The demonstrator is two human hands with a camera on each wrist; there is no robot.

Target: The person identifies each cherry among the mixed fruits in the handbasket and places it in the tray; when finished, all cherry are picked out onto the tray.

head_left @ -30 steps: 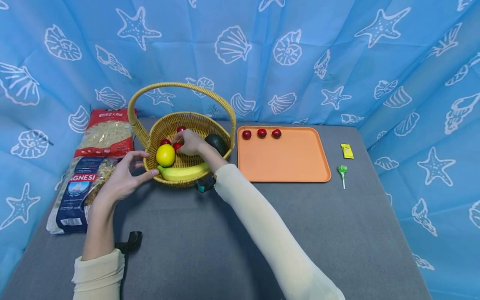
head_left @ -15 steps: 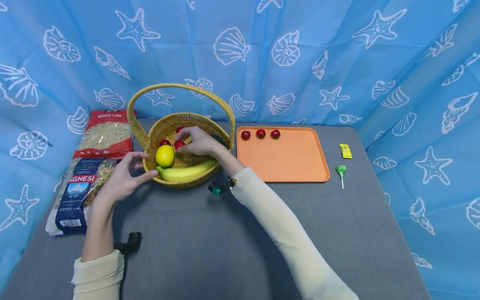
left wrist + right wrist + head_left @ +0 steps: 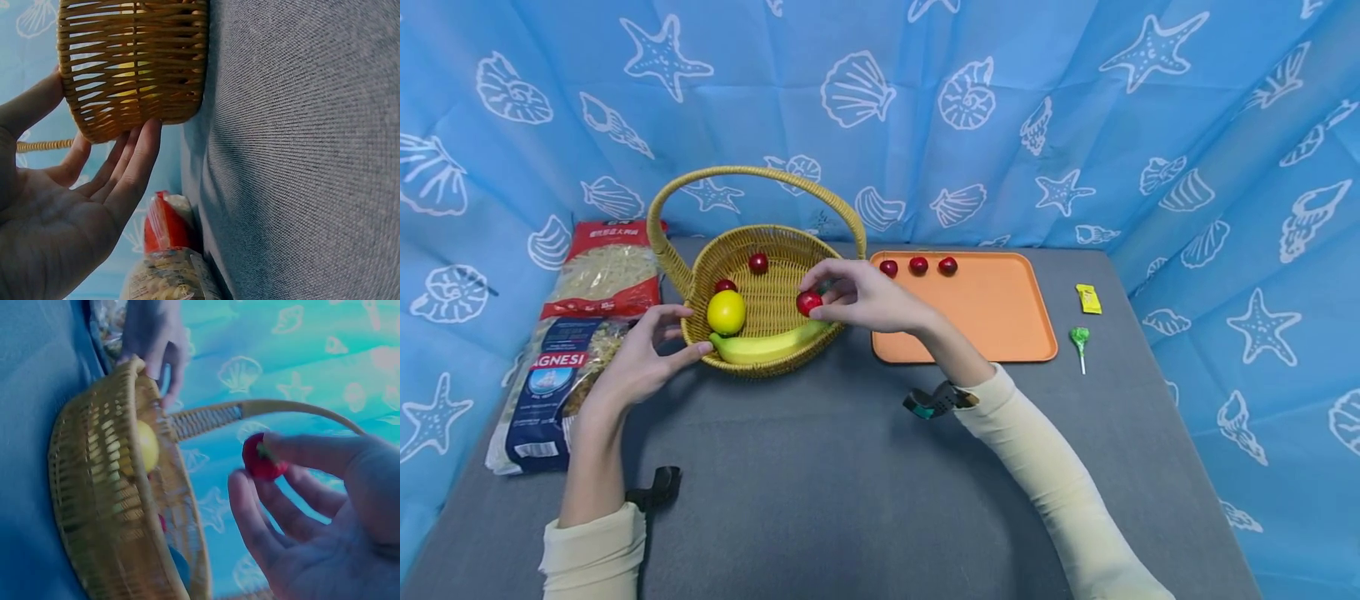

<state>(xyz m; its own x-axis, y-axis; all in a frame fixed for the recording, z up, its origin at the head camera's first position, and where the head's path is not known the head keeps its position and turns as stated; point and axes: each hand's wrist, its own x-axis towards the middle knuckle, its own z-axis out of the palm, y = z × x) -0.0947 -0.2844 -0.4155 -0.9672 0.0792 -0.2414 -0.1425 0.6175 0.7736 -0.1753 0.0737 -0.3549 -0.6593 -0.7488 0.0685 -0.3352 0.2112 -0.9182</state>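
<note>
A small red strawberry (image 3: pixel 808 303) with a green cap is pinched between the thumb and fingers of my right hand (image 3: pixel 876 298), above the right side of the wicker basket (image 3: pixel 760 369). In the right wrist view the strawberry (image 3: pixel 259 459) is clear of the basket's rim. My left hand (image 3: pixel 643 358) holds the basket's left end, thumb at the front rim and fingers on the side wall. Inside the basket lie a yellow lemon (image 3: pixel 726 313), a banana (image 3: pixel 767 346) and two dark red cherries (image 3: pixel 758 263). My right hand mostly hides a dark green fruit.
Right of the basket lies an orange tray (image 3: pixel 970 321) with three cherries (image 3: pixel 918 266) along its back edge. A yellow wrapped candy (image 3: pixel 1087 298) and a green lollipop (image 3: pixel 1079 337) lie farther right. Two pasta bags (image 3: pixel 550 392) stand at left. A blue curtain (image 3: pixel 850 150) hangs behind.
My right hand has lifted the strawberry from among the fruit by the lemon and moved right, toward the basket's right rim. My left hand has stayed on the basket.
</note>
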